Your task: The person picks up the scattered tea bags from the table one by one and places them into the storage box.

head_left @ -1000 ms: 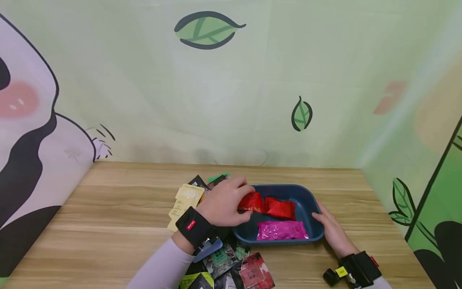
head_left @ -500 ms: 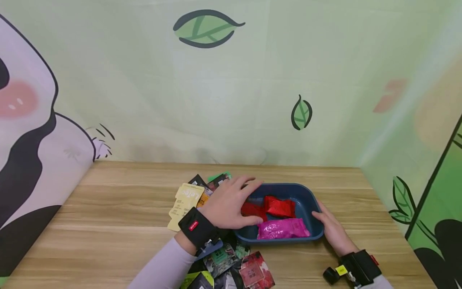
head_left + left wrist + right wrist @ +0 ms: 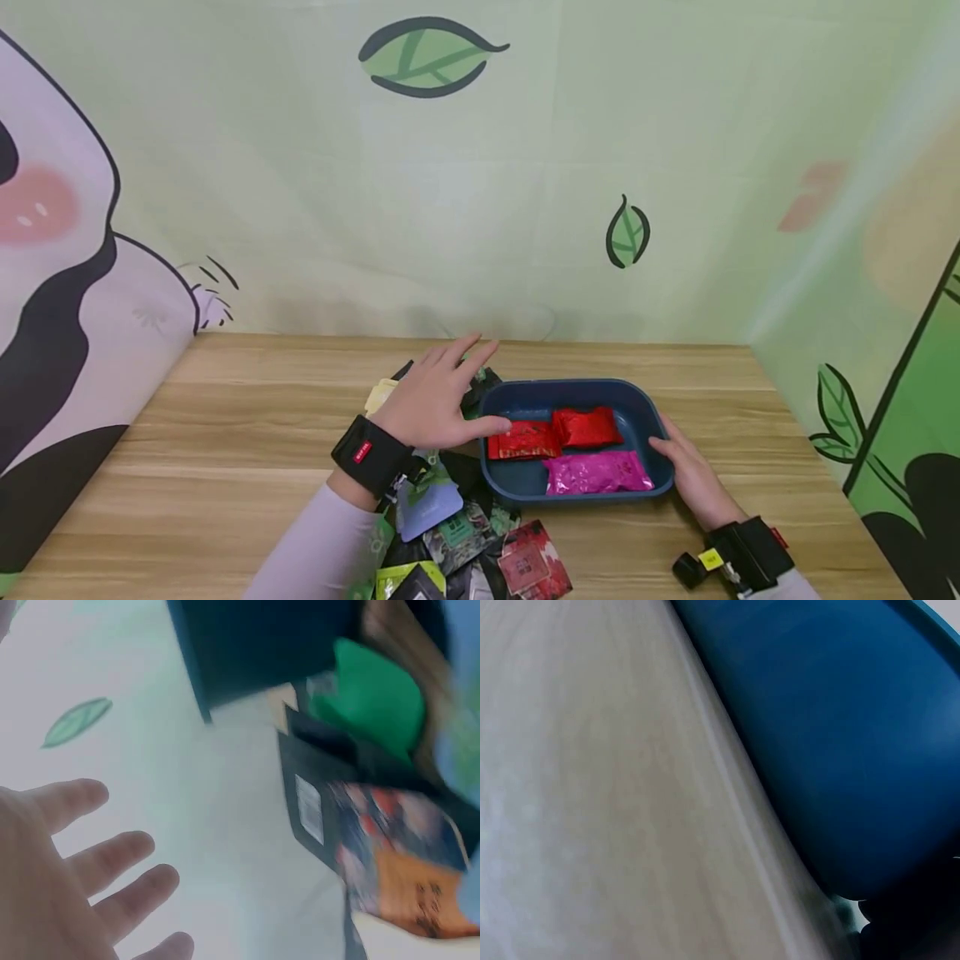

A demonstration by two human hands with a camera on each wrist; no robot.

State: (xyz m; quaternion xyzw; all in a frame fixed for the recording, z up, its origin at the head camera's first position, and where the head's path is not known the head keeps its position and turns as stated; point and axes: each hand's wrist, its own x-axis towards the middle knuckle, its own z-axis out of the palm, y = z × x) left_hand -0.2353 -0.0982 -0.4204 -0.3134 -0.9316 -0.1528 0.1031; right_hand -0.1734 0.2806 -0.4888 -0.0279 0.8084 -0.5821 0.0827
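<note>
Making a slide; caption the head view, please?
Spread left hand and right hand flank a blue tray holding two red packets and one magenta packet, printed sachets piled alongside.

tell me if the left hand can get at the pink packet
Likely yes: the left hand holds nothing, the blue tray has no lid, and the red packets lie beside the pink packet, not over it.

Blue tray (image 3: 525, 482), rounded corners, upright on counter (image 3: 262, 417). Inside: two shiny red packets (image 3: 587, 427), side by side, touching; longer magenta packet (image 3: 598, 473) along near wall.
</note>
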